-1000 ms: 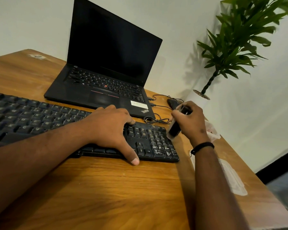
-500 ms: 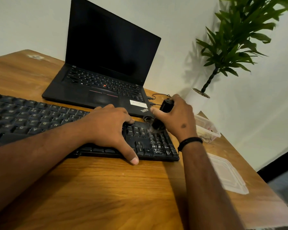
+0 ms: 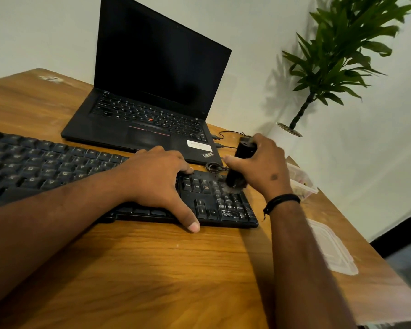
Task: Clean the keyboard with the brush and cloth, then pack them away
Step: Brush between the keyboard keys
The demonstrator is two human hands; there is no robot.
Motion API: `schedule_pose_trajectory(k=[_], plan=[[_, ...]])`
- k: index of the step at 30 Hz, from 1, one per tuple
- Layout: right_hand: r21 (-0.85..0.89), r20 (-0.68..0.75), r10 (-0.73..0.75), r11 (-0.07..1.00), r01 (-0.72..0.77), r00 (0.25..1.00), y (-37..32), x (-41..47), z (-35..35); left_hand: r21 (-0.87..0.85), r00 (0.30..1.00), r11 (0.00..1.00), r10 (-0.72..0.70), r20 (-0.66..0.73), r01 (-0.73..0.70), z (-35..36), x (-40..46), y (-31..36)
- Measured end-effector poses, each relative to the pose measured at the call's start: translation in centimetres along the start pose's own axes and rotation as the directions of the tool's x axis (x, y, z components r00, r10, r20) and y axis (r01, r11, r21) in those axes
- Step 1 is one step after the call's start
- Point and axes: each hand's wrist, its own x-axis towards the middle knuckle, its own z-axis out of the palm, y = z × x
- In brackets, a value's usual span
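Right hand (image 3: 263, 167) curled round the black brush (image 3: 241, 162), bristles apparently touching keyboard (image 3: 214, 200) numpad's far corner. Left hand (image 3: 157, 179) flat, fingers spread, pressing keyboard on table (image 3: 152, 269).

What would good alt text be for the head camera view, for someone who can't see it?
A person's right hand grips a black cylindrical brush, its bristles on the number pad of a black desktop keyboard, while the left hand rests on the keys. Behind, an open black laptop sits on the wooden table.
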Motion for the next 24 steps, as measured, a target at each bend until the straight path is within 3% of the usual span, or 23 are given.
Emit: schedule_pose_trajectory(k=[3, 7, 10, 14, 16, 21, 24], plan=[[-0.15, -0.032, -0.008, 0.989, 0.003, 0.999, 0.2, -0.1, -0.5, -0.004, 1.0, 1.0, 0.0, 0.0, 0.0, 0.0, 0.0, 0.0], [0.036, 0.077, -0.213, 0.977, 0.21, 0.974, -1.8, -0.6, 1.0, 0.007, 1.0, 1.0, -0.001, -0.003, 0.001, -0.1, 0.0, 0.1], [0.147, 0.05, -0.197, 0.971, 0.188, 0.979, -2.0, -0.6, 1.3, 0.007, 1.0, 1.0, -0.001, -0.006, 0.001, -0.1, 0.0, 0.1], [-0.132, 0.015, -0.019, 0.991, 0.021, 1.0, -0.1, -0.3, -0.6, -0.008, 1.0, 1.0, -0.003, -0.001, 0.003, -0.1, -0.1, 0.1], [-0.22, -0.019, -0.019, 0.975, 0.014, 1.0, 0.1, -0.3, -0.9, -0.007, 1.0, 1.0, 0.001, -0.001, -0.001, -0.1, -0.1, 0.1], [-0.061, 0.08, -0.235, 0.969, 0.241, 0.969, -2.8, -0.9, 0.9, 0.006, 1.0, 1.0, -0.004, -0.004, 0.004, -0.1, -0.1, 0.1], [0.167, 0.057, -0.234, 0.961, 0.222, 0.971, -2.7, -0.9, 1.0, 0.013, 1.0, 1.0, -0.003, -0.007, 0.003, -0.1, -0.1, 0.1]])
